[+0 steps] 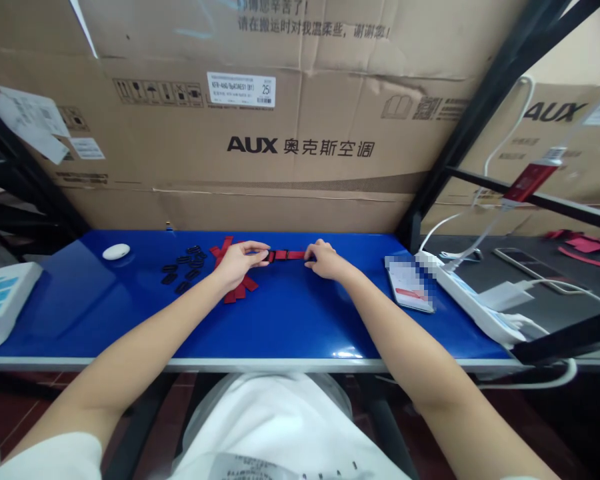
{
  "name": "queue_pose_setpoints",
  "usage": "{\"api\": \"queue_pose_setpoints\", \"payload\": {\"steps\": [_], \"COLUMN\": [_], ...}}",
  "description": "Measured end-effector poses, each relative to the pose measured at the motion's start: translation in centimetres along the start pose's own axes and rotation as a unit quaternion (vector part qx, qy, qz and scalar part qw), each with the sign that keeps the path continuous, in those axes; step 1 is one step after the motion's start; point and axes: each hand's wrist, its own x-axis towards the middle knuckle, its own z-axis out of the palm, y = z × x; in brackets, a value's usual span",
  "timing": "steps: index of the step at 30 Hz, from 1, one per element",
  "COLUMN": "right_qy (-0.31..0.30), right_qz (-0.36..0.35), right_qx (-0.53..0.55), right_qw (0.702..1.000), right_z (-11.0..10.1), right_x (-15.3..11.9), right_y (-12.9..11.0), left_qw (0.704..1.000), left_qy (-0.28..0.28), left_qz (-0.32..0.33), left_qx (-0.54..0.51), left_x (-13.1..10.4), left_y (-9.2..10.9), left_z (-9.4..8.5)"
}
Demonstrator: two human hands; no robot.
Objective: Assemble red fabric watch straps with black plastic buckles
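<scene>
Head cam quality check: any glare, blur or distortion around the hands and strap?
Head view: wide-angle bowing bends the table edge and shelf frame; ceiling-light glare sits on the blue tabletop near that edge. The left hand and right hand on the red strap are small but reasonably sharp, with soft shadows. A card on the right is pixelated.

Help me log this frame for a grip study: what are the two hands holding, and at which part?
Both hold one red strap stretched between them: left hand pinches its left end at a black buckle, right hand its right end.
</scene>
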Motion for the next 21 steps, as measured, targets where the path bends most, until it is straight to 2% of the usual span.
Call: {"api": "queue_pose_setpoints", "payload": {"steps": [3, 8, 14, 18, 20, 21], "right_qy": [-0.025, -0.008, -0.058, 0.022, 0.045, 0.036], "right_qz": [0.016, 0.056, 0.092, 0.063, 0.024, 0.002], "right_qx": [0.051, 0.066, 0.065, 0.1, 0.192, 0.26], "right_qw": [0.998, 0.996, 0.992, 0.993, 0.98, 0.965], "right_z": [0.3, 0.7, -0.5, -1.0, -1.1, -1.2], "right_x": [0.4, 0.9, 0.8, 0.4, 0.1, -0.1], "right_y": [0.4, 0.2, 0.5, 0.2, -0.7, -1.3], "left_qw": [1.0, 1.0, 0.999, 0.994, 0.99, 0.989], "left_qy": [0.012, 0.009, 0.02, 0.05, 0.033, 0.018], "left_qz": [-0.002, -0.019, -0.032, -0.047, -0.041, -0.031], "left_qx": [-0.003, 0.001, 0.023, 0.088, 0.129, 0.147], "left_x": [0.3, 0.3, 0.5, 0.6, 0.5, 0.3], "left_y": [0.3, 0.3, 0.3, 0.6, 0.9, 1.0], "left_z": [-0.6, -0.8, -1.3, -1.8, -1.6, -1.3]}}
